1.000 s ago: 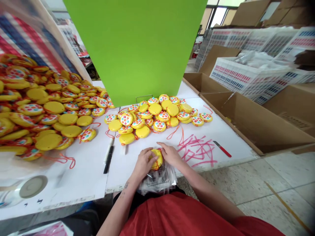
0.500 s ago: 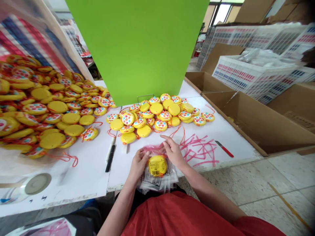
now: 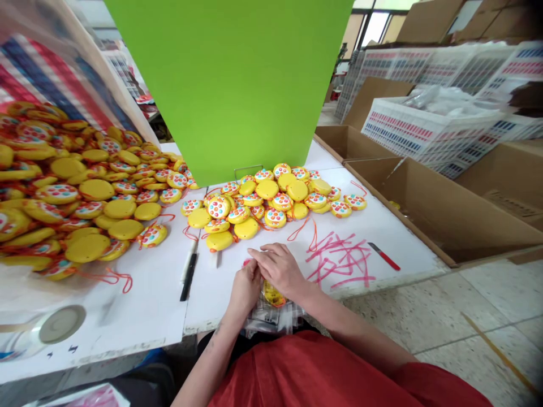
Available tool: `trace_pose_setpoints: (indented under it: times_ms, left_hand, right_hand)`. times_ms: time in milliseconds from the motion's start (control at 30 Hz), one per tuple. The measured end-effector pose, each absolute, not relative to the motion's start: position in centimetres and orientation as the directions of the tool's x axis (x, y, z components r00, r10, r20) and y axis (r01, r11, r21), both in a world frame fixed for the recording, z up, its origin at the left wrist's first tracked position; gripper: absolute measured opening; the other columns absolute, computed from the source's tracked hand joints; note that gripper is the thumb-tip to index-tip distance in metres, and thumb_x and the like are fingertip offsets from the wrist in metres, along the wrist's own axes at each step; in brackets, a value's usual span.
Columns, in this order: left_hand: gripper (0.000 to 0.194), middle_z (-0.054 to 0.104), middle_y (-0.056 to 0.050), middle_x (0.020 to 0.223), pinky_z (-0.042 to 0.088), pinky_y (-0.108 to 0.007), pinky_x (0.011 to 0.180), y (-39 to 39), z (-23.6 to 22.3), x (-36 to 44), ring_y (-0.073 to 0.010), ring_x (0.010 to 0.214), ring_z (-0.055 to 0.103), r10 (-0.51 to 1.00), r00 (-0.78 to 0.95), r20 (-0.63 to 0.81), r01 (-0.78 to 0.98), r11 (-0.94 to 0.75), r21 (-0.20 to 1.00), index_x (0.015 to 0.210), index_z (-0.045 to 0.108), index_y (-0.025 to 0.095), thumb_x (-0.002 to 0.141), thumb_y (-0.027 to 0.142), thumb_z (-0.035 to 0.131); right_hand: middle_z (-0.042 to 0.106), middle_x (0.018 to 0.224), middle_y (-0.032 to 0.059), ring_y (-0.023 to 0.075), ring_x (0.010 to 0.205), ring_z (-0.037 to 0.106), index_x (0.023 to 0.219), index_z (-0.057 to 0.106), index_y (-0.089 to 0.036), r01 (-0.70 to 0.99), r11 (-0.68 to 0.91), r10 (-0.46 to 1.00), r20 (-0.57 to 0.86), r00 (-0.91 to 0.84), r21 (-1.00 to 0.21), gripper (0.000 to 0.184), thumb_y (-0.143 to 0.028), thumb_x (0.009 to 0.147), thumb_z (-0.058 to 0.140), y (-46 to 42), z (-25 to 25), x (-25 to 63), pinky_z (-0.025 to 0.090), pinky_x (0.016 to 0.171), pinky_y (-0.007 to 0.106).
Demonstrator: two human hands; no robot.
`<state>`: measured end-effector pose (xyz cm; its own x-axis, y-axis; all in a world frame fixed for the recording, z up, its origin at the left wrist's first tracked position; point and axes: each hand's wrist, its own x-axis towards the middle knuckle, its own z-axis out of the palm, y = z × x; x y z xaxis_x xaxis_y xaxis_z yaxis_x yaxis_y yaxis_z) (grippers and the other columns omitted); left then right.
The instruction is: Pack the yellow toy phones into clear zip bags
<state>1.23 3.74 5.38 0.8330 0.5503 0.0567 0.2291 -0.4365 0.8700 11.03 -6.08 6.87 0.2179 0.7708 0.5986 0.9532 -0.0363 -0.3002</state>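
Left hand point(image 3: 246, 287): curled closed, pinching the clear plastic bag point(image 3: 263, 305)
Right hand point(image 3: 282, 272): half-open above the bagged yellow toy point(image 3: 274, 295), grip unclear

Bagged yellow toy point(image 3: 274, 294) under both hands point(image 3: 263, 275), toy pile point(image 3: 267, 189) beyond; red-handled knife point(image 3: 384, 256) (right).

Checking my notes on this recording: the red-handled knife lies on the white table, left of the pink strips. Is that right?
No, the side is wrong: the head view shows the red-handled knife right of the pink strips, though it does lie on the white table.
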Motion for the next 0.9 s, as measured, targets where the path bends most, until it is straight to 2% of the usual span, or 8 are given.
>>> trace_pose_setpoints:
  times_ms: [233,400,467,533,600,667,800,900]
  left_hand:
    - [0.023,0.068,-0.008,0.076,0.042,-0.027,0.063,3.8,5.6,1.4,-0.0183,0.066,0.06,0.49,0.866,0.094,0.241,-0.576,0.781,0.087,0.06,0.018,0.088,0.026,0.038]
    - [0.027,0.072,-0.008,0.084,0.046,-0.029,0.069,3.5,5.9,1.7,-0.0207,0.073,0.065,0.445,0.893,0.071,0.22,-0.568,0.793,0.094,0.066,0.019,0.088,0.028,0.04]
    - [0.029,0.073,-0.008,0.093,0.048,-0.031,0.075,3.6,5.5,1.7,-0.022,0.083,0.067,0.45,0.891,0.053,0.202,-0.499,0.843,0.101,0.067,0.02,0.088,0.03,0.043]
    - [0.03,0.073,-0.008,0.097,0.05,-0.032,0.076,3.9,4.6,1.6,-0.0224,0.088,0.067,0.478,0.878,0.009,0.205,-0.393,0.896,0.104,0.067,0.019,0.088,0.033,0.046]
    - [0.032,0.073,-0.009,0.094,0.051,-0.032,0.07,4.4,3.3,1.4,-0.0223,0.083,0.067,0.499,0.864,-0.073,0.228,-0.258,0.939,0.103,0.067,0.018,0.087,0.038,0.048]
    - [0.035,0.073,-0.01,0.092,0.052,-0.031,0.066,4.9,2.0,1.3,-0.0218,0.079,0.067,0.503,0.851,-0.152,0.24,-0.115,0.964,0.103,0.066,0.016,0.085,0.043,0.05]
    - [0.045,0.071,-0.009,0.093,0.053,-0.031,0.066,5.3,0.8,1.0,-0.0206,0.08,0.067,0.496,0.843,-0.209,0.235,0.009,0.972,0.108,0.064,0.015,0.082,0.051,0.055]
    - [0.051,0.071,-0.009,0.096,0.054,-0.032,0.072,5.4,1.3,0.9,-0.0214,0.086,0.066,0.471,0.851,-0.231,0.229,0.063,0.971,0.11,0.063,0.014,0.08,0.055,0.056]
  right_hand:
    - [0.069,0.09,0.0075,0.0247,0.103,0.056,0.143,0.042,-0.026,0.962,-0.032,0.757,0.622,0.201,-0.272,0.05,-0.012,0.094,0.044,-6.2,7.0,11.5,0.044,0.09,0.042]
    - [0.069,0.087,0.0051,0.0253,0.095,0.054,0.132,0.053,-0.024,0.881,-0.119,0.734,0.557,0.389,-0.458,0.051,-0.007,0.084,0.052,-5.6,6.4,12.8,0.043,0.09,0.042]
    - [0.07,0.089,0.0044,0.0254,0.098,0.054,0.122,0.058,-0.022,0.814,-0.23,0.697,0.493,0.52,-0.534,0.046,-0.006,0.078,0.055,-6.0,5.7,14.6,0.041,0.094,0.042]
    - [0.071,0.091,0.0044,0.0242,0.099,0.056,0.11,0.063,-0.021,0.711,-0.412,0.625,0.391,0.676,-0.57,0.037,-0.008,0.076,0.055,-7.3,4.8,17.5,0.041,0.095,0.039]
    - [0.071,0.089,0.0055,0.0229,0.093,0.059,0.098,0.065,-0.019,0.613,-0.539,0.54,0.322,0.778,-0.578,0.025,-0.012,0.077,0.054,-9.4,3.8,20.9,0.043,0.091,0.038]
    - [0.071,0.086,0.0052,0.0223,0.089,0.061,0.091,0.066,-0.02,0.511,-0.637,0.441,0.271,0.855,-0.576,0.021,-0.013,0.076,0.052,-11.7,3.1,24.2,0.044,0.086,0.037]
    - [0.072,0.086,0.004,0.0214,0.088,0.062,0.084,0.068,-0.021,0.353,-0.757,0.31,0.173,0.935,-0.55,0.018,-0.017,0.077,0.052,-15.4,2.0,28.8,0.045,0.083,0.035]
    - [0.073,0.091,0.0036,0.0199,0.085,0.063,0.09,0.071,-0.022,0.297,-0.799,0.271,0.128,0.954,-0.524,0.022,-0.02,0.078,0.053,-16.8,1.6,30.7,0.046,0.081,0.033]
